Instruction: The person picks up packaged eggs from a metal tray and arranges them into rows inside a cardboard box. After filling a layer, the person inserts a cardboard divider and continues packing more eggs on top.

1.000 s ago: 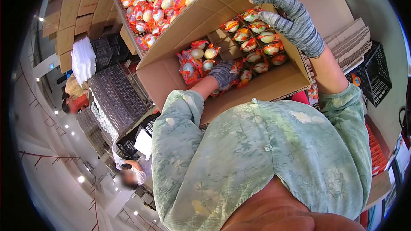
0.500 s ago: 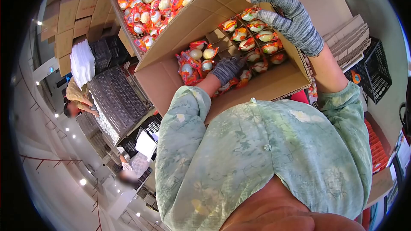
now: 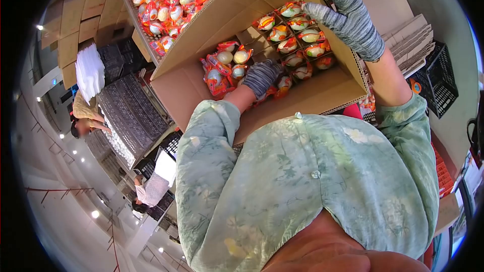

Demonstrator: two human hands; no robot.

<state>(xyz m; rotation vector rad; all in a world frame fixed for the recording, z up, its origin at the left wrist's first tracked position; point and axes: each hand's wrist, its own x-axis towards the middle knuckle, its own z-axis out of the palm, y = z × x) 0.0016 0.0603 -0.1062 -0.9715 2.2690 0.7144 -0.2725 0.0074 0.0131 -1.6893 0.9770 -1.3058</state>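
An opened cardboard box (image 3: 297,103) lies in front of me, with a cardboard grid of dividers (image 3: 259,39) inside. Wrapped eggs (image 3: 288,45) in clear, red and orange film fill several cells at the right. More wrapped eggs (image 3: 225,58) lie loosely heaped at the box's left end. My left hand (image 3: 262,78), in a grey fingerless glove, reaches down between the two groups with curled fingers; its fingertips and anything in them are hidden. My right hand (image 3: 350,20), gloved alike, hooks over the box's far right wall, thumb and fingers apart.
Behind the box, a large crate (image 3: 138,25) is heaped with wrapped eggs. Flat cardboard pieces (image 3: 411,40) and a black crate (image 3: 436,80) stand at the right. Stacked cartons (image 3: 75,25) rise at the left. Two people work farther back, one beside white eggs (image 3: 118,143).
My left hand has shifted slightly left and its back is turned more upward, still among the wrapped eggs. My right hand stays at the box wall. The whole view has shifted a little.
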